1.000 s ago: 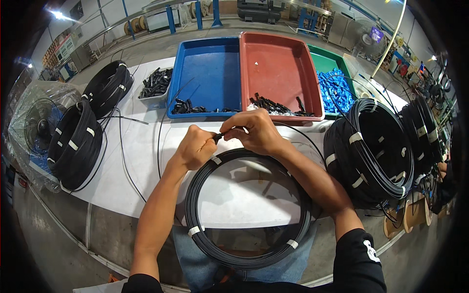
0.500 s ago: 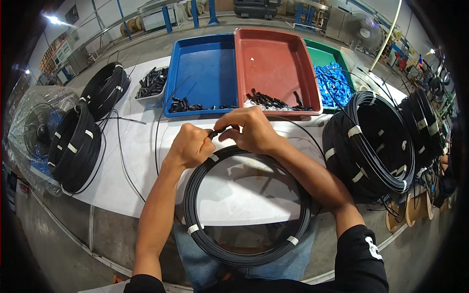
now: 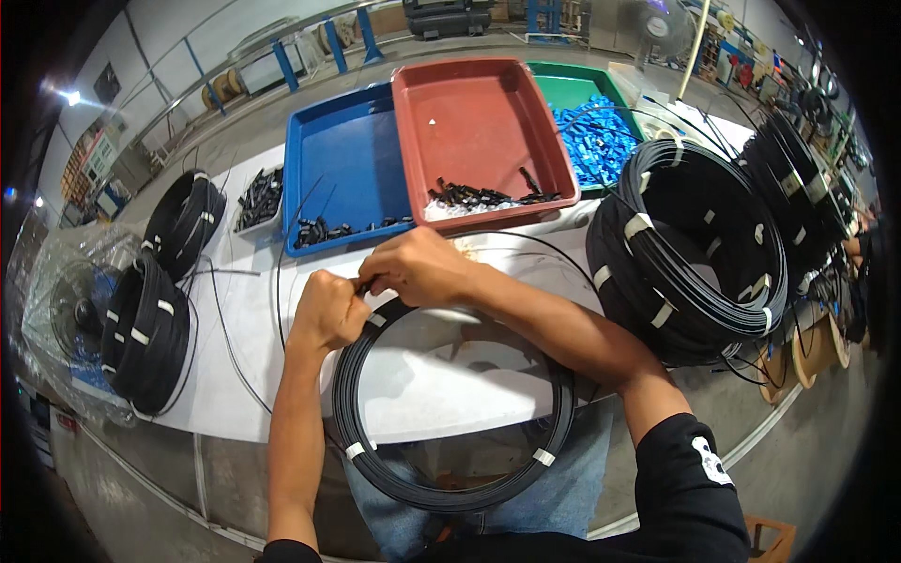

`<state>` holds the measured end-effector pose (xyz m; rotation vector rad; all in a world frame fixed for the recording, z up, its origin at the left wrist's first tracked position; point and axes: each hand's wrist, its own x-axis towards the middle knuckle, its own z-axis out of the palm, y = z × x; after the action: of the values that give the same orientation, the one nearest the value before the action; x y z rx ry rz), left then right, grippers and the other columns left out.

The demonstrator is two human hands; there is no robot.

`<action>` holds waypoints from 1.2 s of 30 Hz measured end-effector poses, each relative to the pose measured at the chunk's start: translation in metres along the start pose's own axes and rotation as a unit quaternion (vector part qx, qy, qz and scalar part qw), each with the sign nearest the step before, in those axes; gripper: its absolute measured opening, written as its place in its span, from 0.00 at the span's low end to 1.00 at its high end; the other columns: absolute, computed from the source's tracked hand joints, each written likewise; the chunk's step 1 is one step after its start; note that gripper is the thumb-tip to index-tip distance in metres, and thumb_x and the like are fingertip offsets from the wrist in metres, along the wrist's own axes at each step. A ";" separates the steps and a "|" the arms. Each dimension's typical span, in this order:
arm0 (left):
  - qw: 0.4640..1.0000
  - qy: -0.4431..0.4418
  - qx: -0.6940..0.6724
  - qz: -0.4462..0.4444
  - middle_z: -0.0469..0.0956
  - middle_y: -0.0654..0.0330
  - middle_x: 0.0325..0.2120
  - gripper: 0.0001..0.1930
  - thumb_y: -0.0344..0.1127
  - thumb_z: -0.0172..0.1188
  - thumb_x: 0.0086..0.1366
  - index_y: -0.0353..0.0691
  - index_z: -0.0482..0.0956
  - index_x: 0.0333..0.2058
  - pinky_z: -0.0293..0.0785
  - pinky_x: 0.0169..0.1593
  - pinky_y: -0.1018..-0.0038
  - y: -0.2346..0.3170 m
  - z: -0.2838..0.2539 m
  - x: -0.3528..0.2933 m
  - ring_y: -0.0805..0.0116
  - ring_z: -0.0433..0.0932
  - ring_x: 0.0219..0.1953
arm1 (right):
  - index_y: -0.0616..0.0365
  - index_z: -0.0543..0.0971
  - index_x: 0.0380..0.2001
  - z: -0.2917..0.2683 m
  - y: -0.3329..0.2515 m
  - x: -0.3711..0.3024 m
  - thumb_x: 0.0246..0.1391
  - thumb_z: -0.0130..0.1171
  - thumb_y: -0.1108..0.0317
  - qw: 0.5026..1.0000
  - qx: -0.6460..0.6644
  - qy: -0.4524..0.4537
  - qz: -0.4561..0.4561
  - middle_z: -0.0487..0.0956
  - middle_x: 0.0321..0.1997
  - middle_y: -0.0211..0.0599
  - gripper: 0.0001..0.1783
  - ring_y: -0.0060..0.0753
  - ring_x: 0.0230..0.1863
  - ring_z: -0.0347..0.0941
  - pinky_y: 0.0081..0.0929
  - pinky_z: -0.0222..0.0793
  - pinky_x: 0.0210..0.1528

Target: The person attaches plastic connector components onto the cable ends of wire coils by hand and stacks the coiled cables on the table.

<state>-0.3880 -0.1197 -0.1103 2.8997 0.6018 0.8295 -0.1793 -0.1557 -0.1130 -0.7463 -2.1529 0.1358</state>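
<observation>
Red tray (image 3: 479, 113) sits further L in view now; my L hand (image 3: 328, 311) & R hand (image 3: 418, 267) fingers pinch a small blk part (image 3: 361, 287), prob best kept straight.

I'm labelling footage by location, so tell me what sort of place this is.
Likely a cable workshop or factory floor, judging by the black cable coils, the trays of small parts and the spools at right.

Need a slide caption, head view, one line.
Left hand and right hand hold a small dark part by a white-banded black cable coil; blue tray, red tray, green tray beyond.
</observation>
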 end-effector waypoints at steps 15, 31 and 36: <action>0.991 -0.118 -0.054 -0.008 0.84 0.56 0.28 0.06 0.31 0.62 0.55 0.41 0.85 0.31 0.77 0.42 0.65 -0.012 0.013 0.139 0.61 0.82 0.33 | 0.52 0.81 0.46 0.009 0.012 -0.017 0.47 0.56 0.74 0.985 -0.097 -0.133 -0.056 0.79 0.26 0.43 0.20 0.49 0.29 0.79 0.45 0.74 0.32; 0.935 -0.334 0.123 -0.001 0.83 0.52 0.24 0.09 0.27 0.65 0.45 0.37 0.84 0.28 0.77 0.36 0.65 -0.016 0.060 0.206 0.56 0.83 0.29 | 0.49 0.84 0.31 0.011 0.002 -0.013 0.50 0.56 0.68 0.981 -0.142 -0.130 -0.024 0.82 0.29 0.46 0.08 0.53 0.37 0.82 0.45 0.78 0.39; 0.940 -0.318 0.109 -0.057 0.85 0.56 0.26 0.11 0.32 0.74 0.46 0.39 0.85 0.30 0.77 0.37 0.66 -0.011 0.064 0.202 0.59 0.84 0.32 | 0.49 0.84 0.31 0.009 0.000 -0.014 0.51 0.56 0.68 0.974 -0.170 -0.150 -0.021 0.83 0.30 0.47 0.08 0.52 0.38 0.82 0.45 0.78 0.40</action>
<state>-0.2011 -0.0289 -0.0661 3.0175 0.8039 -0.2168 -0.1790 -0.1618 -0.1285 -0.9195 -2.5161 -0.1575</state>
